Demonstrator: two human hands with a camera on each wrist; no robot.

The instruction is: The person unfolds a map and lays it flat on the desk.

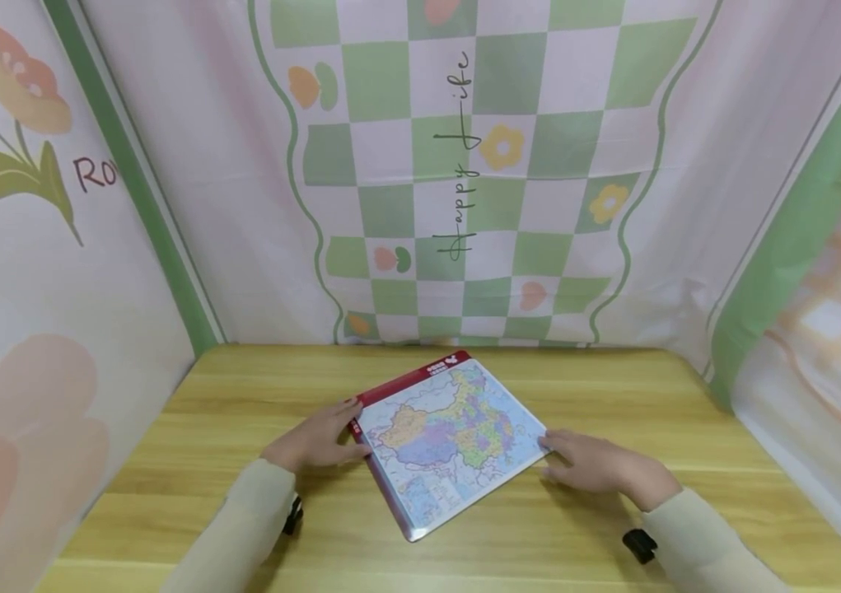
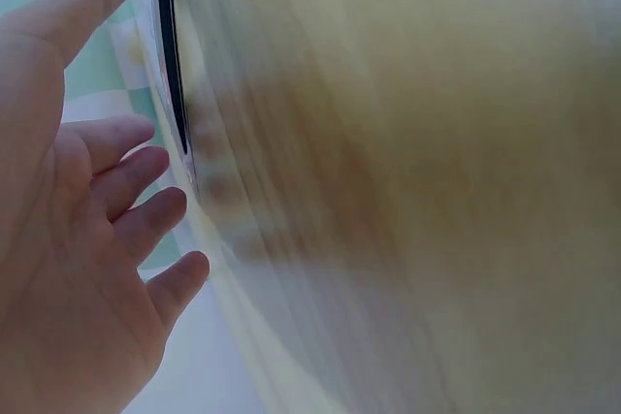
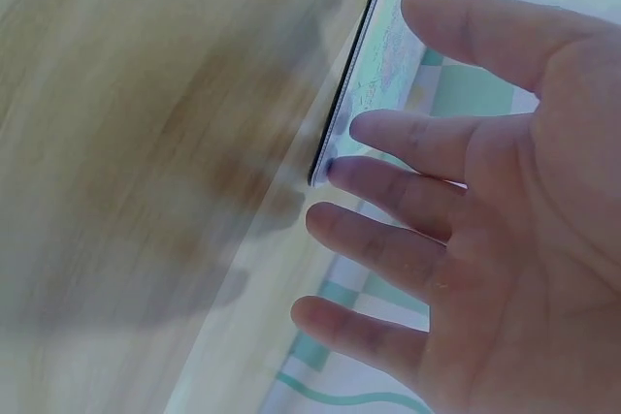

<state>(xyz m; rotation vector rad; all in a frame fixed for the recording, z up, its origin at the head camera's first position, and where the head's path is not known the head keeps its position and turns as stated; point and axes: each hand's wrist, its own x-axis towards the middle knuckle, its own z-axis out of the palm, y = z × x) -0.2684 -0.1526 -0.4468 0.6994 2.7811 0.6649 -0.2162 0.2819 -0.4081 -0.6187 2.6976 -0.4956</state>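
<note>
A flat rectangular map board [image 1: 442, 436] with a colourful map of China and a red top band lies turned at an angle on the wooden table. My left hand [image 1: 320, 436] is at its left edge, fingertips right at the red corner and thumb at the side. On the opposite side, my right hand [image 1: 591, 463] has its fingertips at the right corner. In the left wrist view, the left hand [image 2: 92, 210] has its fingers spread beside the board's dark edge [image 2: 173, 65]. Straight fingers of the right hand [image 3: 505, 210] reach the board's corner [image 3: 340, 133] in the right wrist view.
The wooden table [image 1: 242, 395] extends around the board on all sides. Behind it hangs a green-and-white checked curtain [image 1: 435, 165] with flowers and lettering. Printed fabric walls [image 1: 35, 288] stand at left and right. A small black clip-like object [image 1: 640, 545] sits under the right sleeve.
</note>
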